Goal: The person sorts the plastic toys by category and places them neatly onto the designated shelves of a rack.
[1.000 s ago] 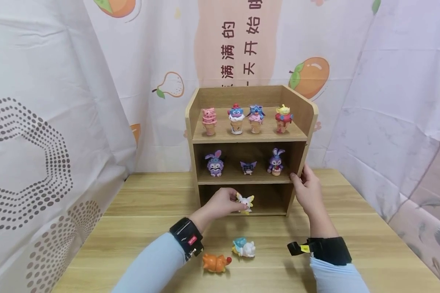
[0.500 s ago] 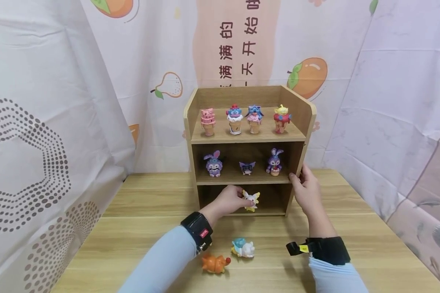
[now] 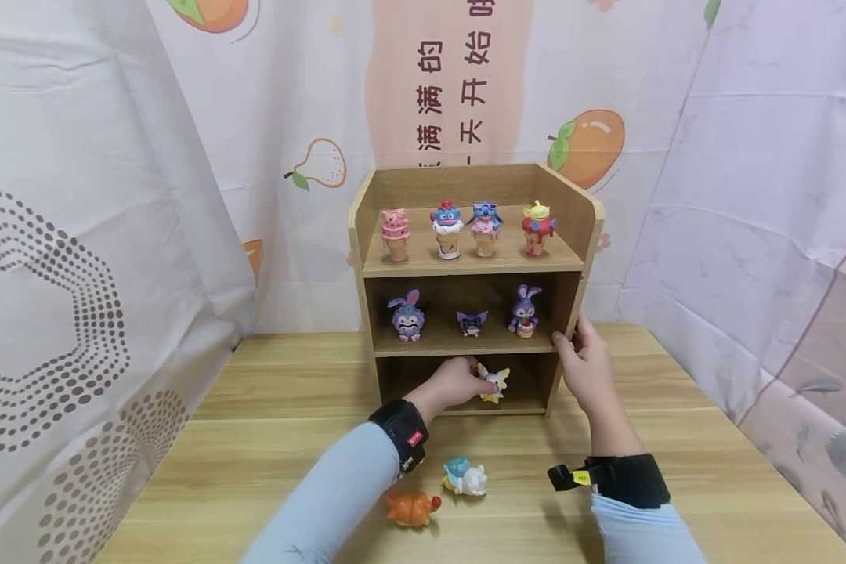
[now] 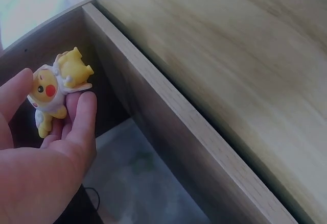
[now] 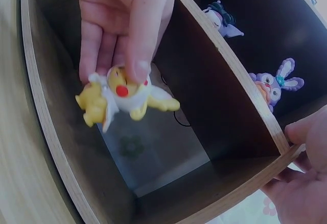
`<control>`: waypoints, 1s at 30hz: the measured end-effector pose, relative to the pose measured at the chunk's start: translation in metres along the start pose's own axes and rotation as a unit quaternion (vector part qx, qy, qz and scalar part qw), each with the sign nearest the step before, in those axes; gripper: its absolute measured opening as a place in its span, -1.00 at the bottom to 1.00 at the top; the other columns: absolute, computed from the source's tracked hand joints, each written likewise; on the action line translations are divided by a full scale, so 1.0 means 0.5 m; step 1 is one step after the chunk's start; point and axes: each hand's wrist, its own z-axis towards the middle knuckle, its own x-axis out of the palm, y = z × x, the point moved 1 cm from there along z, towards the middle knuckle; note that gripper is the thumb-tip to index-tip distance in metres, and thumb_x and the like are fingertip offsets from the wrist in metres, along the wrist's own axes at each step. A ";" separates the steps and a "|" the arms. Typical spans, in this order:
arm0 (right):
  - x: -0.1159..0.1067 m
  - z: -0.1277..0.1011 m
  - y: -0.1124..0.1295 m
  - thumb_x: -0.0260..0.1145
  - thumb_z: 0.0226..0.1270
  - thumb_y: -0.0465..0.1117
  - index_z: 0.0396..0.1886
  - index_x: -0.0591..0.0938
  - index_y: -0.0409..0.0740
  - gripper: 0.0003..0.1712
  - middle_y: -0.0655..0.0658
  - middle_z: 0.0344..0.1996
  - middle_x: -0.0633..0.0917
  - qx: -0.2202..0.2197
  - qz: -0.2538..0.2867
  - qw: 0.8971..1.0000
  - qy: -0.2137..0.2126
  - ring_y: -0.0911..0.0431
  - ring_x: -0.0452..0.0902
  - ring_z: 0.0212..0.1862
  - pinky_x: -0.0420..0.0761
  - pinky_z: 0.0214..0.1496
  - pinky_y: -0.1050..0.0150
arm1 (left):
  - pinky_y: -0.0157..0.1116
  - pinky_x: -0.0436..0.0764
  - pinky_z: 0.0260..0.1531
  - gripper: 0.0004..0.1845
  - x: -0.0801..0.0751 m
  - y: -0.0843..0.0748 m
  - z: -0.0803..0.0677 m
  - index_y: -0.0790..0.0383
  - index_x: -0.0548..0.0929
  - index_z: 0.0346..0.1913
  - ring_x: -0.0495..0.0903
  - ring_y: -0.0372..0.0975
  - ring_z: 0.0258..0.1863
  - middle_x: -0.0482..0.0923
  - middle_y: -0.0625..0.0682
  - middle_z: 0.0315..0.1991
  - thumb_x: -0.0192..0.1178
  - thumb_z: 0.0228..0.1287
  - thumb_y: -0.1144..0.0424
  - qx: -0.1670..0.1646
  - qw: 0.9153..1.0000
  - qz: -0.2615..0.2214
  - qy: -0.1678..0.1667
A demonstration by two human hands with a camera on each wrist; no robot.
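Observation:
My left hand [image 3: 454, 381] pinches a small yellow-and-white figurine [image 3: 493, 384] with red cheeks between thumb and fingers. It is at the opening of the bottom compartment of a three-tier wooden shelf [image 3: 472, 272]. In the left wrist view the figurine [image 4: 51, 89] lies tilted in the fingers, above the compartment's lower board. My right hand [image 3: 588, 364] grips the right side panel of the shelf, its thumb at the front edge and the other fingers around the outside. Seen from the right wrist, the figurine [image 5: 125, 99] is apart from the compartment's walls.
Several ice-cream-cone figurines [image 3: 447, 231] stand on top. The middle tier holds a left purple rabbit [image 3: 409, 317], a small dark-masked figure [image 3: 471, 323] and a right purple rabbit [image 3: 524, 313]. An orange figurine [image 3: 410, 509] and a teal-and-white figurine [image 3: 465, 478] lie on the table.
My left hand has moved to the right along the bottom compartment's opening, carrying the figurine. My right hand keeps its grip on the side panel. The head view has shifted slightly.

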 end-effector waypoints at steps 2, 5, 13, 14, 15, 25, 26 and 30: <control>0.000 0.000 0.000 0.12 0.58 -0.32 0.50 0.38 -0.18 -0.46 -0.34 0.27 0.56 0.001 0.002 1.000 0.002 -0.18 0.51 0.25 0.53 0.07 0.56 | -0.35 0.38 -0.52 -0.74 0.005 -0.002 0.005 0.20 0.63 -0.28 0.40 -0.24 -0.48 0.51 -0.05 -0.46 0.46 0.21 0.11 -0.002 1.000 -0.002 0.003; 0.001 -0.001 -0.001 0.12 0.58 -0.32 0.51 0.37 -0.18 -0.45 -0.35 0.27 0.56 0.000 -0.004 1.000 0.003 -0.19 0.52 0.25 0.52 0.07 0.56 | -0.34 0.49 -0.40 -0.68 0.013 -0.004 0.012 0.26 0.67 -0.13 0.48 -0.24 -0.38 0.59 -0.03 -0.35 0.46 0.21 0.11 -0.006 1.000 -0.007 0.006; 0.001 -0.005 -0.005 0.13 0.57 -0.31 0.52 0.36 -0.16 -0.43 -0.37 0.27 0.55 -0.001 -0.006 1.000 0.007 -0.20 0.52 0.24 0.52 0.07 0.57 | -0.22 0.62 -0.04 -0.42 0.038 -0.013 0.025 0.38 0.59 0.22 0.61 -0.12 -0.04 0.66 0.12 -0.01 0.44 0.24 0.11 -0.024 1.000 0.009 0.003; 0.001 -0.005 -0.004 0.13 0.58 -0.31 0.52 0.36 -0.16 -0.43 -0.38 0.28 0.55 -0.001 -0.004 1.000 0.008 -0.20 0.52 0.25 0.52 0.07 0.57 | -0.23 0.62 -0.03 -0.39 0.041 -0.014 0.026 0.39 0.57 0.25 0.61 -0.12 -0.02 0.66 0.13 0.02 0.43 0.24 0.11 -0.025 1.000 0.013 0.002; 0.001 -0.005 -0.004 0.13 0.58 -0.31 0.52 0.35 -0.16 -0.43 -0.38 0.28 0.54 -0.001 0.000 1.000 0.009 -0.21 0.52 0.25 0.52 0.07 0.56 | -0.23 0.62 -0.05 -0.42 0.044 -0.016 0.027 0.39 0.58 0.23 0.61 -0.12 -0.04 0.67 0.13 0.00 0.43 0.25 0.11 -0.025 1.000 0.016 0.003; -0.001 -0.003 0.001 0.11 0.58 -0.32 0.56 0.31 -0.10 -0.39 -0.33 0.36 0.49 -0.004 0.009 1.000 0.013 -0.20 0.44 0.33 0.51 0.12 0.52 | -0.27 0.61 -0.16 -0.55 0.069 -0.042 0.044 0.32 0.64 0.08 0.58 -0.19 -0.19 0.65 0.01 -0.18 0.43 0.25 0.10 -0.043 0.999 0.026 -0.009; -0.002 -0.003 0.002 0.11 0.58 -0.32 0.57 0.30 -0.11 -0.39 -0.33 0.36 0.48 -0.003 0.010 1.000 0.012 -0.21 0.43 0.33 0.51 0.12 0.52 | -0.28 0.61 -0.15 -0.55 0.070 -0.044 0.046 0.31 0.64 0.08 0.58 -0.19 -0.19 0.65 0.00 -0.18 0.43 0.25 0.10 -0.044 0.999 0.028 -0.009; -0.002 -0.002 0.004 0.11 0.58 -0.31 0.56 0.31 -0.10 -0.40 -0.32 0.36 0.49 -0.003 0.008 1.000 0.012 -0.20 0.43 0.34 0.52 0.13 0.51 | -0.29 0.60 -0.12 -0.62 0.072 -0.050 0.053 0.27 0.67 0.02 0.57 -0.21 -0.19 0.65 -0.03 -0.18 0.41 0.27 0.10 -0.048 0.998 0.039 -0.009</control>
